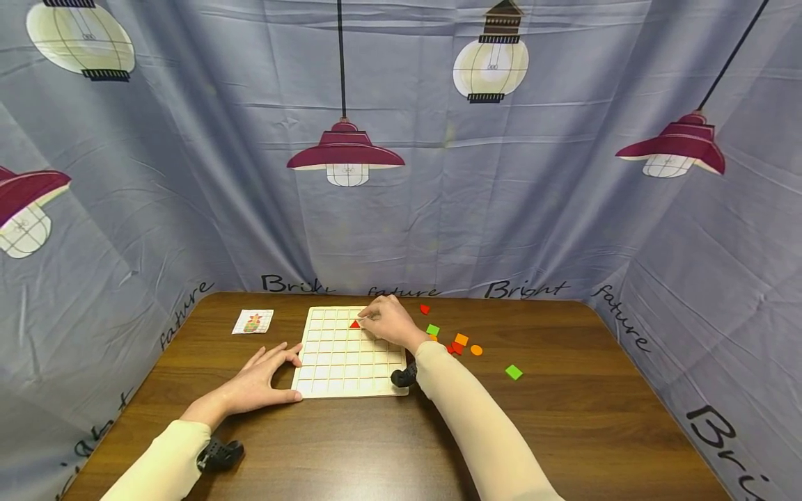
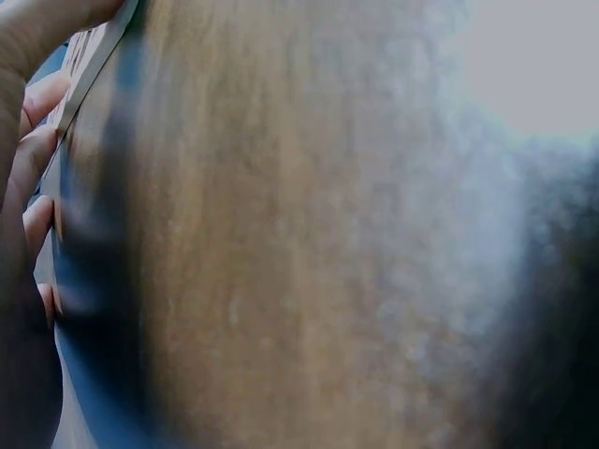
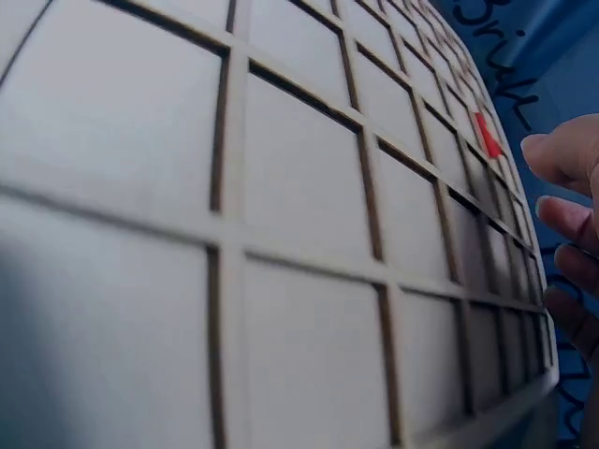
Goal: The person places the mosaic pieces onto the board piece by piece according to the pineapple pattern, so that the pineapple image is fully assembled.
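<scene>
A pale wooden board [image 1: 341,369] with a grid of square cells lies on the table. One red triangle [image 1: 355,324] sits in a cell near its far edge, and this red piece [image 3: 487,136] appears in the right wrist view too. My left hand [image 1: 263,383] is spread at the board's left side, thumb at the near corner and fingertips along the edge. Over the far part of the board, my right hand [image 1: 391,323] has its bent fingers just right of the triangle. The right wrist view shows nothing between the visible fingertips [image 3: 552,154].
Right of the board lie several loose pieces: a green square [image 1: 514,372], an orange circle [image 1: 477,350], an orange square [image 1: 461,339] and a red piece [image 1: 425,309]. A small pineapple picture card [image 1: 253,321] lies at the back left. A printed curtain [image 1: 438,229] encloses the table [image 1: 351,445].
</scene>
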Available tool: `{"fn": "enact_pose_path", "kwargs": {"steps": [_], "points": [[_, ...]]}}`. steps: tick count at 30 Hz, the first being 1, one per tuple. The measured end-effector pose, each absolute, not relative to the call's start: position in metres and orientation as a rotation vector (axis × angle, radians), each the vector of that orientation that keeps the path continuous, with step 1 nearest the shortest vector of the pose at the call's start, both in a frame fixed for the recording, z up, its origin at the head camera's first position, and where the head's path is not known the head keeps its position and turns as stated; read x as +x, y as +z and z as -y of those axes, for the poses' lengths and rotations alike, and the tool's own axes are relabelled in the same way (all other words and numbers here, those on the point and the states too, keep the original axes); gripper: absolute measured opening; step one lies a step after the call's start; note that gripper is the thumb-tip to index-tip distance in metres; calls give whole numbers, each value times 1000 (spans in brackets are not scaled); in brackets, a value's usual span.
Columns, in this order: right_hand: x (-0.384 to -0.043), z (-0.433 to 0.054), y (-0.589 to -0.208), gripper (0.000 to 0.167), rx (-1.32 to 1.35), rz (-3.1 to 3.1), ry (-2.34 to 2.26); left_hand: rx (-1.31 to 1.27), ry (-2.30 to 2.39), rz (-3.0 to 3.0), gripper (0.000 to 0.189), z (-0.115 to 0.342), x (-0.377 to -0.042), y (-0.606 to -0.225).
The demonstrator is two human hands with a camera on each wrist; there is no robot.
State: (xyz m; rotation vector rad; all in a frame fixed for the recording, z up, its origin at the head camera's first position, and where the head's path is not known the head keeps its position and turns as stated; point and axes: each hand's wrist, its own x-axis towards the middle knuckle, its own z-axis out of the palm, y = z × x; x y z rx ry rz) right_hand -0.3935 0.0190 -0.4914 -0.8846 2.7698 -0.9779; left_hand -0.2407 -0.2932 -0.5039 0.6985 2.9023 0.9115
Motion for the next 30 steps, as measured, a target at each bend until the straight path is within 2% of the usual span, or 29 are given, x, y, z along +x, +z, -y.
{"fn": "enact_pose_path", "kwargs": {"steps": [7,18,30], "points": [[-390,-54,-473,29,-905,-2756,-1089,704,897,-2901,50,292,-242,-498],[-377,-143,-447,23,-804,-2900,-1171,735,949,-2859,50,292,-245,-499],[-353,-225,-459,27,-706,-3015,-966,747,983,-2852,49,293,-241,-500]]}}
